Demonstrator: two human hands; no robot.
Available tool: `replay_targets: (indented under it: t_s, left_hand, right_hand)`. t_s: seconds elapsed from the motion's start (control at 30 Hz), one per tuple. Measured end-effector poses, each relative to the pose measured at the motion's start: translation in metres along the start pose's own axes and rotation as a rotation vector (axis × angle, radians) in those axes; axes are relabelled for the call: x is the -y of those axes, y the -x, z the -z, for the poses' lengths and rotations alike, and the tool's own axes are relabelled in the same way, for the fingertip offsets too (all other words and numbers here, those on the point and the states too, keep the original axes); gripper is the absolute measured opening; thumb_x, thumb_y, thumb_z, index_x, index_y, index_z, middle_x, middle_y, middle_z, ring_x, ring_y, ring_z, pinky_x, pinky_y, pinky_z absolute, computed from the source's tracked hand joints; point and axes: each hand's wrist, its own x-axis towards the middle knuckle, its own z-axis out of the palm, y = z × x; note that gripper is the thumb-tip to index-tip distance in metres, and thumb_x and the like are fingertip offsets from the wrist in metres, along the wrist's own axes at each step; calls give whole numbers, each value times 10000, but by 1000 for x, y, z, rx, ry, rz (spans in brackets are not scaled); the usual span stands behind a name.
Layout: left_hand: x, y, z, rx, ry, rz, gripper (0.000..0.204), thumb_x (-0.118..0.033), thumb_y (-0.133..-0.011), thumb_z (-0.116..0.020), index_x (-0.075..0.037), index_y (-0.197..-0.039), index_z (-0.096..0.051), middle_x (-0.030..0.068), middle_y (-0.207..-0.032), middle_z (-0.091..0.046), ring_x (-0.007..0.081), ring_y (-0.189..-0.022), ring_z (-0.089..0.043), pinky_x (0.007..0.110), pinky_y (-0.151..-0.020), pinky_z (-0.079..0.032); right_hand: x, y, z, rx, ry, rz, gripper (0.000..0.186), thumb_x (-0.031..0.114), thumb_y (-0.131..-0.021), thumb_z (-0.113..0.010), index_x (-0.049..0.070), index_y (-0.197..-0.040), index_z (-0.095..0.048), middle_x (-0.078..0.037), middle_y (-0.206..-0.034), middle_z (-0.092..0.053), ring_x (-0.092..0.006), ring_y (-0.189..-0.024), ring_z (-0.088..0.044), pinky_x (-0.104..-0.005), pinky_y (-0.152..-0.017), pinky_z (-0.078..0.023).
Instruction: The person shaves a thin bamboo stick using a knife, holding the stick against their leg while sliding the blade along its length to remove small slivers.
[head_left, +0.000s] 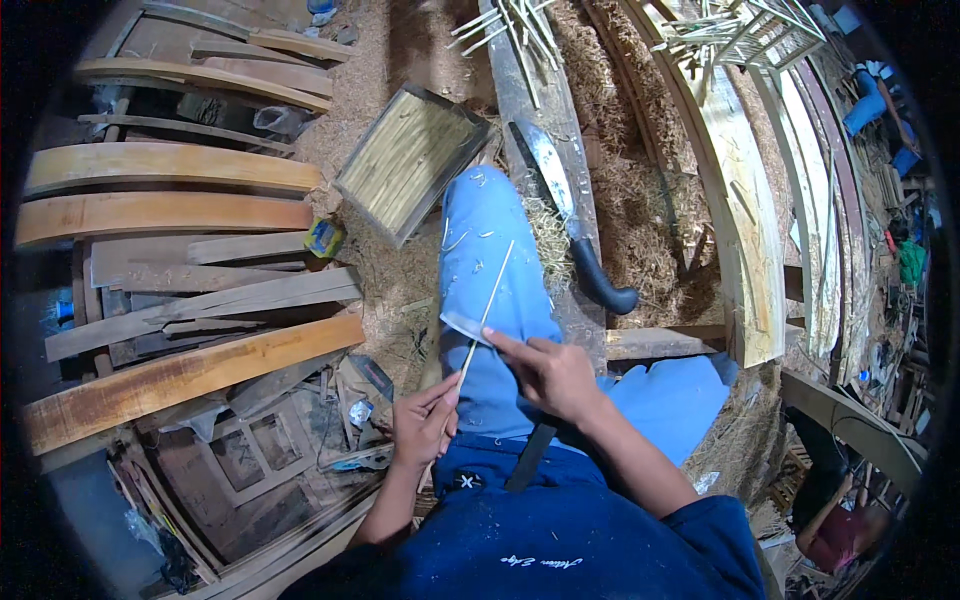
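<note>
"Straw-yellow is running the whole visible length of that thin stick [497,283], isn't it?"

"Yes, it is looking slender and nearly straight, and it is lying along the light blue trouser leg [478,205], where pale curled shavings [457,241] are clinging to the cloth."

"What are the hands doing?"

"The left hand [428,425] is pinching the stick between thumb and fingers, well below its upper tip. The right hand [560,380] is closing on a short, flat grey blade [462,325], its index finger stretching out to the metal. That blade is crossing the stick just ahead of the left hand; the fist is hiding any handle."

"Which way is the stick pointing?"

"Its free tip is pointing away from the body, toward the knee and slightly right. The long axis is slanting from lower left to upper right."

"And nearby?"

"A broad knife with a curved black handle [566,205] is resting on the long grey-brown wooden plank [572,115], right of the knee."
</note>
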Motion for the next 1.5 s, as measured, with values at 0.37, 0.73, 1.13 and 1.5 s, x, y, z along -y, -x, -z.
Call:
replay_targets:
  t_s: [0.37,0.73,1.13,1.5]
  left_hand:
    - [14,12,21,57,15,-40,290,-102,-992,-584,-3,-1257,-648,44,-553,-557,59,-365,-413,215,-337,-306]
    - [4,18,16,29,-39,34,311,-155,-1002,-587,0,-1267,-639,51,-569,-570,60,-365,-420,214,-332,-316]
    - [6,19,21,11,-22,80,319,-138,-989,-605,9,-1271,-632,44,-565,-565,64,-363,-411,219,-325,-316]
    - [7,20,22,10,-2,52,313,-114,-963,-646,7,-1252,-645,53,-590,-580,64,-376,-423,218,-325,-318]
  right_hand:
    - [-38,-14,-4,-122,54,-174,573,137,-838,-669,365,-1355,-573,-130,-748,-638,-350,-658,-644,-472,-589,-508]
    - [-3,4,9,160,81,-33,767,134,-722,-721,408,-1406,-506,-82,-777,-634,-321,-632,-649,-442,-589,-559]
    - [-14,-5,10,73,101,19,528,117,-849,-694,291,-1341,-611,-114,-685,-620,-328,-565,-617,-431,-542,-502]
    - [-36,-18,6,-76,20,-152,665,20,-745,-666,290,-1350,-607,-110,-742,-657,-306,-610,-639,-409,-588,-521]
